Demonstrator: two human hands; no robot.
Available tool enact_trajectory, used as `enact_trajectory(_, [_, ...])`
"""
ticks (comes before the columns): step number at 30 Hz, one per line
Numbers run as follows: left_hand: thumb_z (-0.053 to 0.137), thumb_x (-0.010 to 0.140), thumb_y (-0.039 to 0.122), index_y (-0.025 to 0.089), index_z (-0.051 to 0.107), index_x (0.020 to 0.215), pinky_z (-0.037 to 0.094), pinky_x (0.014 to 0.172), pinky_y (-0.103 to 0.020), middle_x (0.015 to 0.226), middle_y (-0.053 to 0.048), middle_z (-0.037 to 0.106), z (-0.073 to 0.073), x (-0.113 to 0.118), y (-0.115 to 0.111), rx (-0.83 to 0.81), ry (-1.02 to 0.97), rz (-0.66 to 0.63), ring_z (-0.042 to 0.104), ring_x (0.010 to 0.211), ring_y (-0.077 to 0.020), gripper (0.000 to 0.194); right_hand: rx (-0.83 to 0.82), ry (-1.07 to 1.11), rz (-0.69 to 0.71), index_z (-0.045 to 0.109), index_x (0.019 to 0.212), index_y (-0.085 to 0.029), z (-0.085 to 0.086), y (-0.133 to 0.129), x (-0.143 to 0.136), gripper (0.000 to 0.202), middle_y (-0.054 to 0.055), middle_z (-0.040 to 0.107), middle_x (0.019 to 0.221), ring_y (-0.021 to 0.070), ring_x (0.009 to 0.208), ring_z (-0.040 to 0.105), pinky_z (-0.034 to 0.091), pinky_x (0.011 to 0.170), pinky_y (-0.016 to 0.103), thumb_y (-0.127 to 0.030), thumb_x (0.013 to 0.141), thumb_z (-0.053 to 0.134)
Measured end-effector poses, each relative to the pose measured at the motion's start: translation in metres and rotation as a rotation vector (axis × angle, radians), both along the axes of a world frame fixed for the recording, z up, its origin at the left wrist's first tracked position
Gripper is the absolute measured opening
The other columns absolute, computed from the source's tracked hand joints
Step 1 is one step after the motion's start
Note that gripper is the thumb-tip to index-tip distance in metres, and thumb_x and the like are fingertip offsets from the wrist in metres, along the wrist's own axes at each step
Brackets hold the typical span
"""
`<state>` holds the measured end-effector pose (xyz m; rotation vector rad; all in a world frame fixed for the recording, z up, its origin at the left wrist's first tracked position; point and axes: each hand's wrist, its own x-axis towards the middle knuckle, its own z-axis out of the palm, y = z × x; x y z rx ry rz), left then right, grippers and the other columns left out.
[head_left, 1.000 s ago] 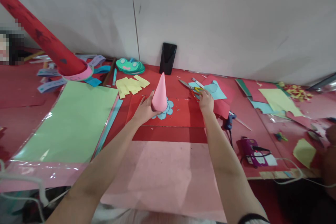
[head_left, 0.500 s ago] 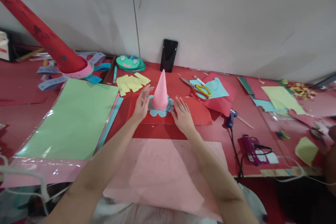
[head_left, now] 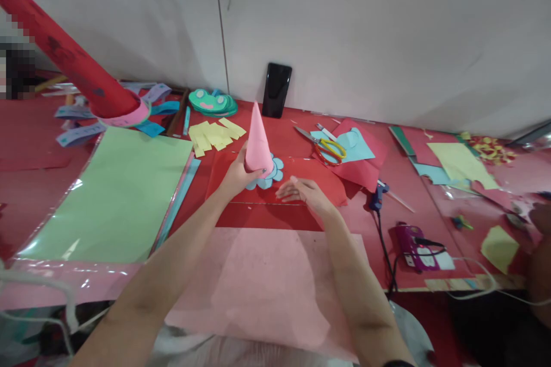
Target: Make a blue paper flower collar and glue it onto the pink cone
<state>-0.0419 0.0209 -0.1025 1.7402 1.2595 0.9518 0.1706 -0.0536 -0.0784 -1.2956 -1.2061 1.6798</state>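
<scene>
My left hand (head_left: pixel 237 175) is wrapped round the lower part of a pink paper cone (head_left: pixel 258 146), thumb across its front. The cone stands nearly upright, leaning slightly left. Around its base show light blue paper petals (head_left: pixel 276 169) with dark outlines; the cone hides part of them. To the right of the petals, my right hand (head_left: pixel 303 192) hovers over red paper (head_left: pixel 322 183), fingers loosely extended and holding nothing. Pale yellow paper strips (head_left: pixel 213 136) lie just beyond my left hand.
A black phone (head_left: pixel 276 90) leans on the wall. Scissors (head_left: pixel 325 146) lie on blue paper at right, near a glue gun (head_left: pixel 379 195) and a purple power box (head_left: pixel 415 246). Wrapped green sheets (head_left: pixel 116 195) lie left, below a long red cone (head_left: pixel 73 51). Another person's arm (head_left: pixel 540 264) shows far right.
My left hand has closed on the pink cone, which has shifted a little left and tilted. My right hand has drawn back from the petals, lower and toward me.
</scene>
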Motion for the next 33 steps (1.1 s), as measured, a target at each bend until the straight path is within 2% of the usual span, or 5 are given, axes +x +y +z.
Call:
enact_trajectory(3, [0.072,0.067,0.042,0.020,0.041,0.132,0.052,0.087,-0.038,0.122,-0.010,0.063,-0.001,-0.002,0.002,0.007,-0.071,0.071,0.060,0.110,-0.0280,0.075,-0.198,0.039,0.328,0.067,0.102,-0.015,0.010,0.008,0.002,0.045,0.012,0.073,0.100,0.0195,0.087,0.071,0.057,0.081,0.035,-0.053,0.080,0.060])
enact_trajectory(6, [0.072,0.065,0.043,0.019,0.045,0.128,0.051,0.089,-0.040,0.123,-0.011,0.062,-0.001,-0.003,0.003,0.007,-0.089,0.114,0.058,0.112,-0.0289,0.072,-0.241,0.012,0.342,0.065,0.106,-0.016,0.011,0.032,0.007,0.038,0.013,0.072,0.103,0.0186,0.086,0.071,0.057,0.081,0.034,-0.046,0.084,0.058])
enact_trajectory(13, [0.069,0.067,0.045,0.018,0.042,0.129,0.051,0.089,-0.043,0.121,-0.013,0.062,-0.002,-0.004,0.004,0.020,-0.110,0.110,0.059,0.111,-0.0298,0.072,0.328,-0.484,-0.422,0.060,0.109,-0.019,-0.005,0.087,0.018,0.027,0.009,0.062,0.126,0.0164,0.117,0.057,0.046,0.099,0.036,-0.026,0.085,0.050])
enact_trajectory(22, [0.069,0.069,0.045,0.025,0.020,0.146,0.048,0.095,-0.044,0.134,-0.010,0.053,-0.001,0.000,-0.006,-0.010,0.066,-0.145,0.051,0.123,-0.0308,0.094,0.502,-0.451,-0.405,0.062,0.109,-0.019,-0.019,0.021,-0.004,0.031,0.008,0.065,0.117,0.0169,0.110,0.061,0.047,0.099,0.034,-0.033,0.087,0.046])
enact_trajectory(33, [0.060,0.077,0.052,0.014,0.012,0.147,0.004,0.119,-0.041,0.150,-0.014,0.034,0.003,0.008,-0.013,0.145,0.596,-0.350,0.033,0.139,-0.0259,0.093,0.759,-0.854,-0.151,0.062,0.118,-0.019,-0.046,0.003,0.000,0.034,0.011,0.053,0.137,0.0257,0.132,0.044,0.038,0.109,0.047,-0.024,0.086,0.053])
